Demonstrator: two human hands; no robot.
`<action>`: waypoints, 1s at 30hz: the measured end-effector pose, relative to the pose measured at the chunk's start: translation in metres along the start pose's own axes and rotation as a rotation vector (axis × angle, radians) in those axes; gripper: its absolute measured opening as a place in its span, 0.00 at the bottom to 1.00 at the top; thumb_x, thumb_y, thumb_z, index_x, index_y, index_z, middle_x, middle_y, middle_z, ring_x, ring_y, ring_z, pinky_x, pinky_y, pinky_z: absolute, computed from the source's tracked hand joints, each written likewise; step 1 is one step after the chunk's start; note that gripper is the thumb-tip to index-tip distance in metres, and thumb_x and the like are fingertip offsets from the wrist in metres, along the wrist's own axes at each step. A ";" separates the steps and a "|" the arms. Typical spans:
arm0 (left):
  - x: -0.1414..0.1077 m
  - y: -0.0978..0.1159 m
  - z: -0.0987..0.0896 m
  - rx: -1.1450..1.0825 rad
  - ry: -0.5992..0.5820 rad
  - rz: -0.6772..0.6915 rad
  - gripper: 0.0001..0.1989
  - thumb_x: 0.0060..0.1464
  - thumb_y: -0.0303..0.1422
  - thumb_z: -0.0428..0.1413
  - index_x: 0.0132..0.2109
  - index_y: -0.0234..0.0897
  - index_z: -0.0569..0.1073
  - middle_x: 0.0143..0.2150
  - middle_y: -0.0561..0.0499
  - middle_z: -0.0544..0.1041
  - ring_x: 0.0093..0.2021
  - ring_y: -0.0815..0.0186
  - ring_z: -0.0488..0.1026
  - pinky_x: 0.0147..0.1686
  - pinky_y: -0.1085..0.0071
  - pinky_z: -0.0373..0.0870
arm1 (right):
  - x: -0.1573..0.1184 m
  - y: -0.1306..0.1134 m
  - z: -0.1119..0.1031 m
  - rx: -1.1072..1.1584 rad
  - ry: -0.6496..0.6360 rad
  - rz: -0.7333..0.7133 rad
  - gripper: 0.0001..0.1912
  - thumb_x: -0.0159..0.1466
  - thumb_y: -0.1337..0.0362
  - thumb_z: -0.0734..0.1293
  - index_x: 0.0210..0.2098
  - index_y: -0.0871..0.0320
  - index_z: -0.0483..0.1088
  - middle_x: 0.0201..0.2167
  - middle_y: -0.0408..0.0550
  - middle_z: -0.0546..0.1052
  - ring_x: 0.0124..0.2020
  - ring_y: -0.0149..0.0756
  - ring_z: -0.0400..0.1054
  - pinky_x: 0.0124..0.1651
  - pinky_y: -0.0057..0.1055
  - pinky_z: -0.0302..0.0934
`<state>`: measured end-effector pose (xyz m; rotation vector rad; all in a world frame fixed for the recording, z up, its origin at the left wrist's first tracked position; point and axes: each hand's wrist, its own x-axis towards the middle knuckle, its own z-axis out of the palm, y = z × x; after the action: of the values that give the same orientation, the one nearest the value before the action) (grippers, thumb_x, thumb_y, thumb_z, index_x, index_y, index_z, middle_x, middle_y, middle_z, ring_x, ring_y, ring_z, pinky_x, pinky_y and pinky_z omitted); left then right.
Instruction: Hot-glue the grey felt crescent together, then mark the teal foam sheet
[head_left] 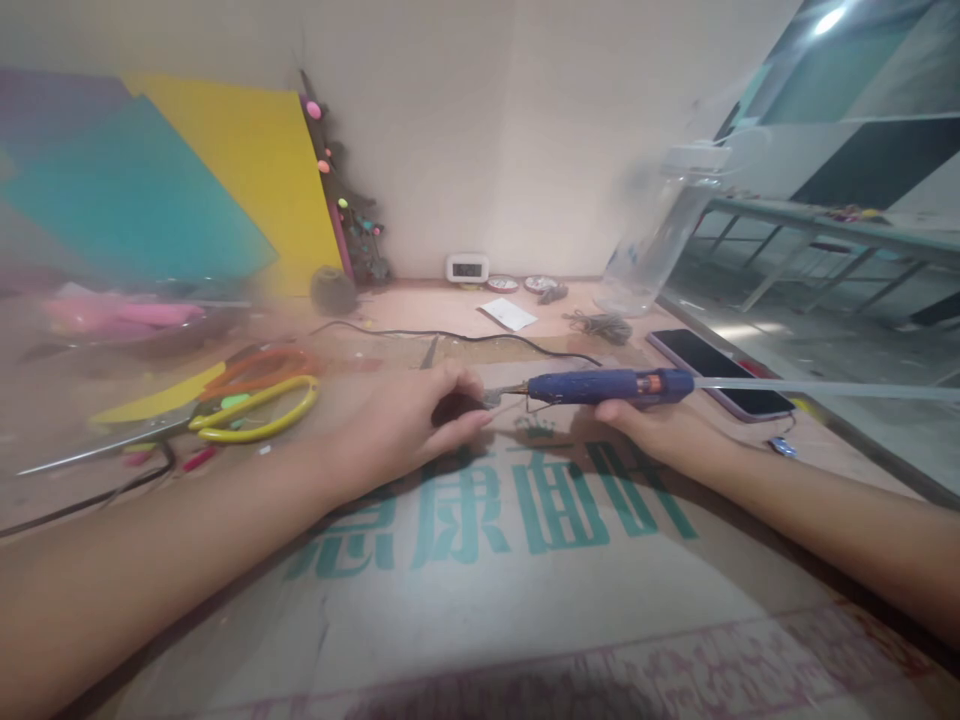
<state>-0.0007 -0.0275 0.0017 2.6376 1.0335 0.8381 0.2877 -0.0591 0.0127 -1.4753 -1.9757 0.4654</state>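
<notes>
In my right hand (637,425) is a blue hot glue gun (585,386), its nozzle pointing left. A long clear glue stick (817,386) runs out of its back end to the right. My left hand (424,410) is closed, thumb and fingertips pinching a small dark grey piece (491,398), whose kind I cannot make out. The nozzle tip is at this piece, touching or almost touching it. Under both hands lies a pale sheet with green printed characters (457,510).
Yellow-handled scissors (255,415) and orange-handled ones (262,372) lie at left. A phone (720,372) is beyond my right hand. A black cord (450,335) crosses behind. Further back are a small clock (467,269), twine bundle (600,326) and clear plastic jug (649,240).
</notes>
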 end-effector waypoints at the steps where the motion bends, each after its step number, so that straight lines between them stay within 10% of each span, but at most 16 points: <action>1: 0.000 0.000 0.000 -0.001 0.002 0.004 0.12 0.61 0.43 0.52 0.43 0.41 0.71 0.39 0.51 0.77 0.37 0.64 0.75 0.33 0.70 0.68 | 0.000 0.000 0.000 0.003 0.003 0.011 0.15 0.59 0.48 0.66 0.39 0.48 0.77 0.33 0.47 0.81 0.41 0.51 0.75 0.46 0.47 0.70; 17: 0.001 0.000 0.004 -0.067 -0.048 -0.008 0.11 0.61 0.42 0.52 0.42 0.39 0.71 0.36 0.52 0.77 0.33 0.66 0.73 0.31 0.72 0.66 | 0.023 -0.001 -0.021 0.059 0.045 -0.035 0.24 0.66 0.47 0.57 0.27 0.56 0.74 0.26 0.46 0.75 0.29 0.36 0.68 0.32 0.31 0.62; 30: 0.006 0.002 0.007 -0.085 -0.070 -0.010 0.07 0.59 0.38 0.54 0.40 0.40 0.71 0.35 0.53 0.76 0.34 0.66 0.71 0.32 0.71 0.63 | 0.117 0.027 -0.030 -0.170 0.206 0.243 0.21 0.62 0.48 0.65 0.36 0.60 0.78 0.30 0.49 0.81 0.34 0.40 0.74 0.36 0.29 0.63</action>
<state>0.0081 -0.0252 -0.0007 2.5696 0.9705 0.7651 0.3057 0.0576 0.0505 -1.8043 -1.7181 0.2381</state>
